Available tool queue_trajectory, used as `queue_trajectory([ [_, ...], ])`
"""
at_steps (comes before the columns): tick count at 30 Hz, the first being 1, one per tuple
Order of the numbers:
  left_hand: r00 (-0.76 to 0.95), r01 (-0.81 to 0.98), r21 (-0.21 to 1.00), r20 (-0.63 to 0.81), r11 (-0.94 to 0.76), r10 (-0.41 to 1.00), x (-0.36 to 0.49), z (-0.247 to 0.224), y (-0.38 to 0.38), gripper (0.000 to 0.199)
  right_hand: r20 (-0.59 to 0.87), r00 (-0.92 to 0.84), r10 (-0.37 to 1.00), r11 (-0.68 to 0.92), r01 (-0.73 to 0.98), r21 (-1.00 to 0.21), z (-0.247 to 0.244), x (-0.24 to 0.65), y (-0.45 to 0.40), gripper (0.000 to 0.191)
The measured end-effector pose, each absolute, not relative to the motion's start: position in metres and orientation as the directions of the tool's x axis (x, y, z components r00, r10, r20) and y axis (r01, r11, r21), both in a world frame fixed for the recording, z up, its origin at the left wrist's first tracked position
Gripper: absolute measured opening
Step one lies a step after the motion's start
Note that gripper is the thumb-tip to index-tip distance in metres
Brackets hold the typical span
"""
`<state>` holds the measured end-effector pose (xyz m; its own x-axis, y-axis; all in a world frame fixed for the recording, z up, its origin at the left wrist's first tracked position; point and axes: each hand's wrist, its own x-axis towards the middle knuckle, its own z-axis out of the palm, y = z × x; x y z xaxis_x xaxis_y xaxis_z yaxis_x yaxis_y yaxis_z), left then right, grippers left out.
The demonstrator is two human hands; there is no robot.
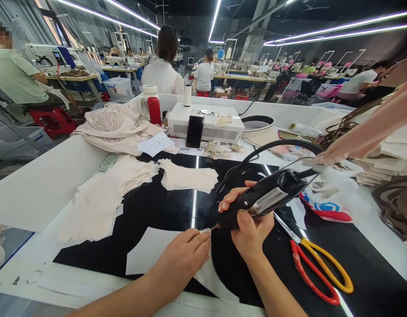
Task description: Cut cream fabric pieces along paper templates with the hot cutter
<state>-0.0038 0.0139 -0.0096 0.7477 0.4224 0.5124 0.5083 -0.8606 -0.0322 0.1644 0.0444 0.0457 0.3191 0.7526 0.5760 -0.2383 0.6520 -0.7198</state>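
Observation:
My right hand [251,229] is wrapped round a black corded handheld tool [265,198], which tilts down to the left. My left hand [181,259] lies low over the black table surface, its fingers pressed together at the tool's tip. A small pale bit shows at those fingertips, too small to name. Below my hands is a white sheet [150,251], partly covered by my left hand. Cream fabric pieces [190,176] lie beyond, with more fabric [94,207] at the left. Right of my right hand rest scissors [317,264] with red and yellow handles.
Behind the black surface stand a white metal box [206,121], a phone [194,131] and a red bottle [154,110]. A cable [236,165] arcs from the tool. A plastic bag [335,198] and brown coils [397,207] are at the right. Other people sit beyond.

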Motion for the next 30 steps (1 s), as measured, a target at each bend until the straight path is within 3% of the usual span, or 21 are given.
queue_trajectory([
  [30, 0.764, 0.508, -0.040, 0.483, -0.861, 0.428, -0.0048, -0.0099, 0.0130, 0.026, 0.566, 0.334, 0.754, 0.642, -0.188, -0.744, 0.0471, 0.1595, 0.0434, 0.038],
])
